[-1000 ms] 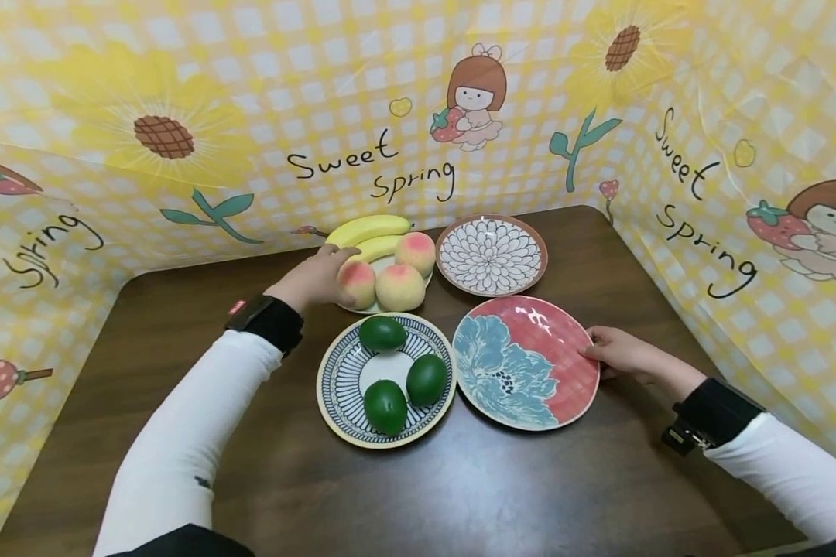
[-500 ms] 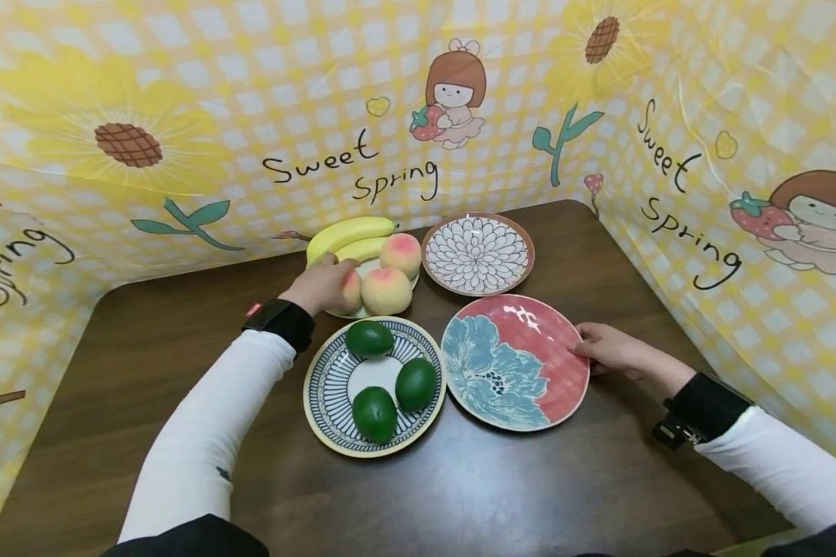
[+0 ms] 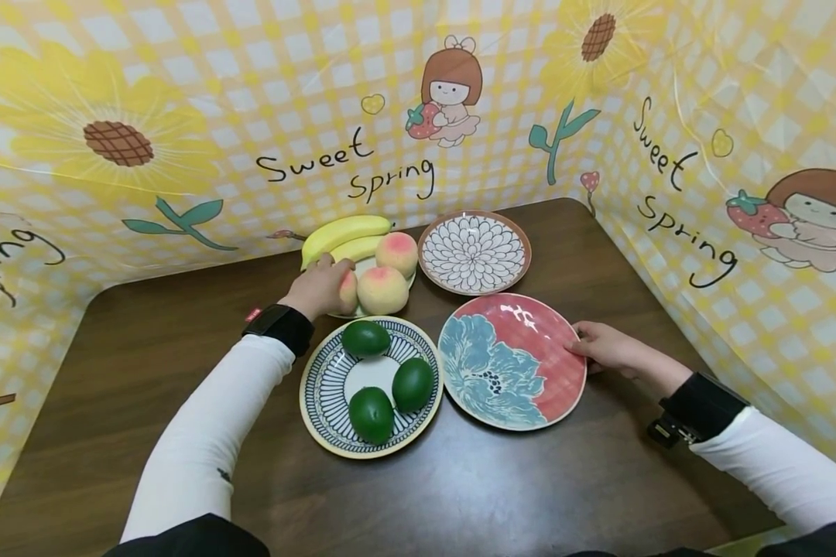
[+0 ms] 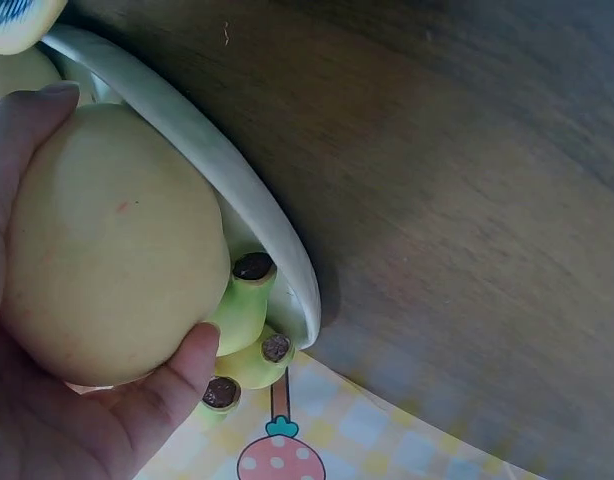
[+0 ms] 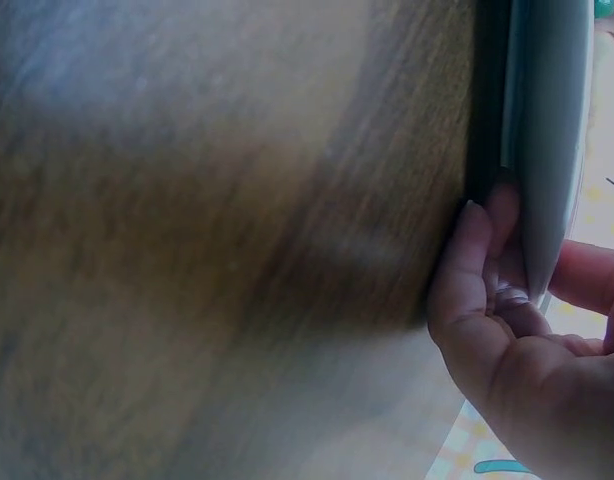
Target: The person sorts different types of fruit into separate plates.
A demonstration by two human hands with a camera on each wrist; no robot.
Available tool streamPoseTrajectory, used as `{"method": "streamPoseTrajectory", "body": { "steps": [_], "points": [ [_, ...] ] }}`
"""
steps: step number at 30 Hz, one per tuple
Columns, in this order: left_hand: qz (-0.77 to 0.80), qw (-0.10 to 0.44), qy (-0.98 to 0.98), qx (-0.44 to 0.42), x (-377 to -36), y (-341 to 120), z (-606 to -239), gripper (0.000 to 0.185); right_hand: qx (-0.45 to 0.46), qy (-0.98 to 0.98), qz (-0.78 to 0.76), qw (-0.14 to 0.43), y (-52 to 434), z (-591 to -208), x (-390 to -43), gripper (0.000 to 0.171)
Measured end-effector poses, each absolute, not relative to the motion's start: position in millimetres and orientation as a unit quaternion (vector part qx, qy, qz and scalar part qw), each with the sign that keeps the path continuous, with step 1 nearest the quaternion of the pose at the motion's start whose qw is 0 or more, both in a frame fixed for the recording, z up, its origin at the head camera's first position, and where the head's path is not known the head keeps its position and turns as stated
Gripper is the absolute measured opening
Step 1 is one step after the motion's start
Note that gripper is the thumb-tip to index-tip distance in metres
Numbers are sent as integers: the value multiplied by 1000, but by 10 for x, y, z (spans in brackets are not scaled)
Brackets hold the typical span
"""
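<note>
My left hand (image 3: 320, 284) grips a peach (image 4: 107, 245) on the pale plate (image 4: 242, 215) at the back; most of that peach (image 3: 349, 291) is hidden behind the hand in the head view. Two more peaches (image 3: 382, 289) and a bunch of bananas (image 3: 344, 230) share that plate. My right hand (image 3: 604, 346) pinches the right rim of the red and blue flower plate (image 3: 512, 360), thumb on top and fingers (image 5: 474, 265) under its edge (image 5: 547, 140).
A striped plate (image 3: 327, 387) with three green fruits (image 3: 371, 414) sits in front of the left hand. A brown-rimmed petal-pattern plate (image 3: 474, 251) stands at the back. Yellow checked panels (image 3: 738, 216) wall in the dark wooden table (image 3: 460, 495) on three sides.
My left hand has curled round the peach it was reaching over a second ago. The right hand stays on the flower plate's rim. The head view has shifted slightly.
</note>
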State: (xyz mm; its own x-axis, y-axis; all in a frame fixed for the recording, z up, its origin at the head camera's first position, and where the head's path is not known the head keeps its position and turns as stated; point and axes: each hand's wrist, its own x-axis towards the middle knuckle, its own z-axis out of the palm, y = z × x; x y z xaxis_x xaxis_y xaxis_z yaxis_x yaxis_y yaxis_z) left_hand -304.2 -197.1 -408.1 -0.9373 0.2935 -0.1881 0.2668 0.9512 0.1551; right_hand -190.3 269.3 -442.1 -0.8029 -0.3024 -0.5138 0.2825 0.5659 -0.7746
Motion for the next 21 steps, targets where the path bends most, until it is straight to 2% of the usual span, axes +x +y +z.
{"method": "streamPoseTrajectory", "body": {
  "steps": [8,21],
  "points": [
    [58,100,983,144,-3037,-1989,-4039,74,-11,830,-463,311,2704,-4428,-1914,39],
    [69,83,983,150,-2904,-2019,-3743,73,-38,808,-502,306,2779,-4520,-1903,41]
  ]
}}
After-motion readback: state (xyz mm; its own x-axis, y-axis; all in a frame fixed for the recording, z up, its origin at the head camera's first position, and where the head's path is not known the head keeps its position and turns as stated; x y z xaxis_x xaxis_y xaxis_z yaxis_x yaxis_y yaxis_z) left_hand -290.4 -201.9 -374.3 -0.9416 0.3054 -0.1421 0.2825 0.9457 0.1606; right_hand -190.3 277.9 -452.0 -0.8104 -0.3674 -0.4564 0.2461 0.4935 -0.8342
